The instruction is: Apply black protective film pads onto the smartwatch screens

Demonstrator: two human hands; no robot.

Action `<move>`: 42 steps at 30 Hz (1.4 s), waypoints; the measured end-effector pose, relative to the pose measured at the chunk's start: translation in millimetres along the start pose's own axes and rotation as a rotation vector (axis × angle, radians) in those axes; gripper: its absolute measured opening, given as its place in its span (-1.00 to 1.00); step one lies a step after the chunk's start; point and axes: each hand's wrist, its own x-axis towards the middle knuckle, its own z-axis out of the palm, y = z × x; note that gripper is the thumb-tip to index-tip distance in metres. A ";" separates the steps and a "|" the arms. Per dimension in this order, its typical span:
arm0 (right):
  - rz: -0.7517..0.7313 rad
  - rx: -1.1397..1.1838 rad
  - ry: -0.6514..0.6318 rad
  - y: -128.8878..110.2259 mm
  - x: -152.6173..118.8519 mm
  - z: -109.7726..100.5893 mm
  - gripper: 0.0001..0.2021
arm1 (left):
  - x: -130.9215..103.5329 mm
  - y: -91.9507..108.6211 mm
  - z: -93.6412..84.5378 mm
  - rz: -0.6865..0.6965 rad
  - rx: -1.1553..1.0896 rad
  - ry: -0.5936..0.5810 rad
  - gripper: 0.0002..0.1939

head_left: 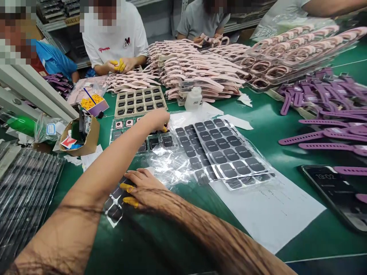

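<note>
My left hand (pixel 159 120) reaches over the right part of a clear plastic tray (pixel 111 142). That tray has rows of square black-faced pieces, some with pink frames. A yellow finger cot shows at the fingertips; the remaining fingers are hidden behind the hand, so whether they pinch anything cannot be seen. Lower down, my right hand (pixel 145 187) lies with fingers spread on a small sheet of black square stickers (pixel 114 212). Two of its fingers wear yellow cots. Larger sheets of black stickers (pixel 229 151) overlap on the right, beside crumpled clear film (pixel 174 168).
Behind the tray are a beige tray (pixel 117 103), a white bottle (pixel 194 98) and piled pink watch straps (pixel 197 68). Purple straps (pixel 321 89) and a phone (pixel 332 194) lie right. Stacked clear trays (pixel 28 191) and a cardboard box (pixel 93 133) stand left. Co-workers sit opposite.
</note>
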 end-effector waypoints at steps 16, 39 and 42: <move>0.340 0.681 0.363 8.2 -0.6 -42.5 -0.70 | -307.5 5.8 8.8 -0.428 -1.105 0.278 -0.46; 0.384 0.191 -0.022 42.3 -13.1 -31.4 -0.85 | -318.5 -11.4 28.4 -0.460 -1.157 0.335 -0.23; 0.299 0.300 0.129 28.9 -5.1 -29.6 -0.91 | -319.1 -11.9 33.6 -0.449 -1.078 0.279 -0.26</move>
